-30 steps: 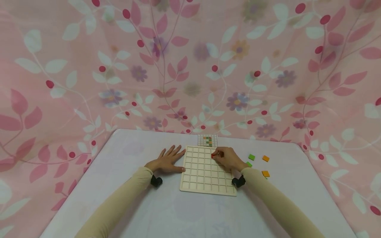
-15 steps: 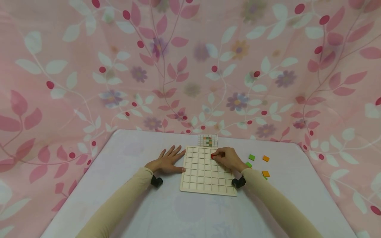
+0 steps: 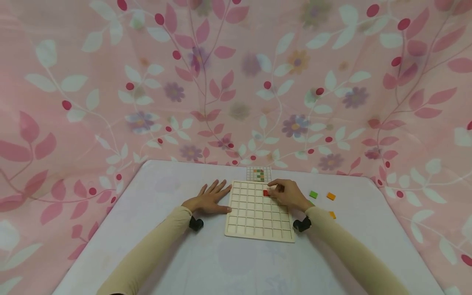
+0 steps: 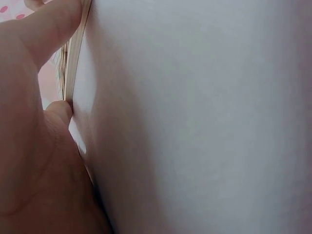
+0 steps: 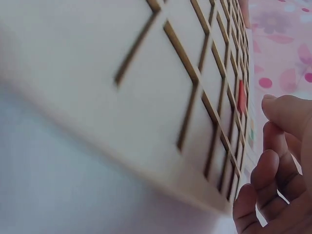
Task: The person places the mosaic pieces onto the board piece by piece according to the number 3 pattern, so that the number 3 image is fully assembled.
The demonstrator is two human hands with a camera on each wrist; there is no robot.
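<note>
A wooden grid board point(image 3: 254, 217) lies on the white table, and one red square tile point(image 3: 266, 193) sits in a cell near its far edge. My left hand point(image 3: 208, 200) rests at the board's left side, fingers spread, with thumb and a fingertip touching the edge; the left wrist view shows the thumb point(image 4: 59, 112) against it. Over the right part of the board, my right hand point(image 3: 289, 194) is just beside the red tile. In the right wrist view its loosely curled fingers point(image 5: 265, 168) are apart from the red tile point(image 5: 241, 96) and hold nothing.
Behind the board lies a small pattern card point(image 3: 259, 173) with coloured squares. Right of the right hand are a green tile point(image 3: 313, 194) and an orange tile point(image 3: 331, 196); another orange tile point(image 3: 332, 214) is partly behind the sleeve. A floral cloth point(image 3: 236, 82) hangs at the back.
My right hand has let go of the red tile, which stays in its cell, and has drawn back slightly to the right. The left hand stays at the board's edge.
</note>
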